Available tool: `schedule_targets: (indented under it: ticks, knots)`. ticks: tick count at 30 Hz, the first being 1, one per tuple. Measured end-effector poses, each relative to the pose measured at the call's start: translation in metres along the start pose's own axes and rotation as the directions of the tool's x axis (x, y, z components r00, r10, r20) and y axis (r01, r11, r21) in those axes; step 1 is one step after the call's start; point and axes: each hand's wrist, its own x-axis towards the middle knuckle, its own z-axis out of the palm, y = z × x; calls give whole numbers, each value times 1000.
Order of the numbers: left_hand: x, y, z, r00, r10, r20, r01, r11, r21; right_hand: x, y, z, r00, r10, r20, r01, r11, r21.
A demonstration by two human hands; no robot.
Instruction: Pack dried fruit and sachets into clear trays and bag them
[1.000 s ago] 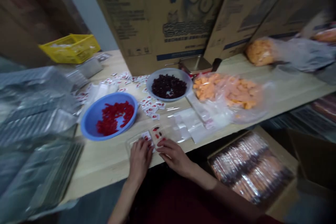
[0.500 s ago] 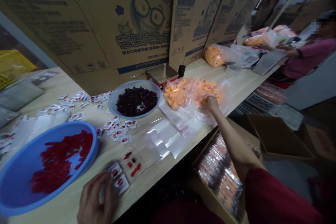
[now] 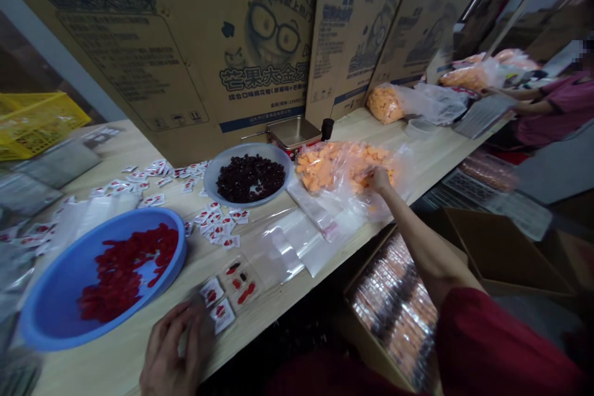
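Bold "芒果大金" and smaller "网红同款芒果" on the large cardboard box [image 3: 185, 43]

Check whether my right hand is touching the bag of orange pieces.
Touching. The head view shows the right hand pushed into the bag of orange pieces, with its fingers among them.

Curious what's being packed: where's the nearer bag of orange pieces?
Head view, right of centre on the table: the bag lies beside the dark-fruit bowl, the right hand touching it.
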Motion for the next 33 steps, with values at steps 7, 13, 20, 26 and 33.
schedule_targets:
  ticks: [7, 13, 20, 26, 33]
  knots:
    - [4, 5, -2, 999, 38, -38, -40, 999, -28, -29, 27, -37, 955, 255, -149, -119, 793, 598]
    - [14, 21, 8, 992, 111, -66, -116, 990, -74, -51, 31, -42, 921, 390, -17, -200, 508, 838]
    - [37, 39, 31, 990, 136, -22, -138, 976, -167, -63, 22, -52, 895, 446, 28, -197, 337, 920]
    - [44, 94, 24, 999, 23, 31, -7, 898, -440, -118, -53, -65, 982, 145, 119, -158, 304, 940]
    - [28, 86, -12, 966, -157, 207, 246, 813, -527, -244, -242, 16, 729, -518, 447, -298, 347, 889]
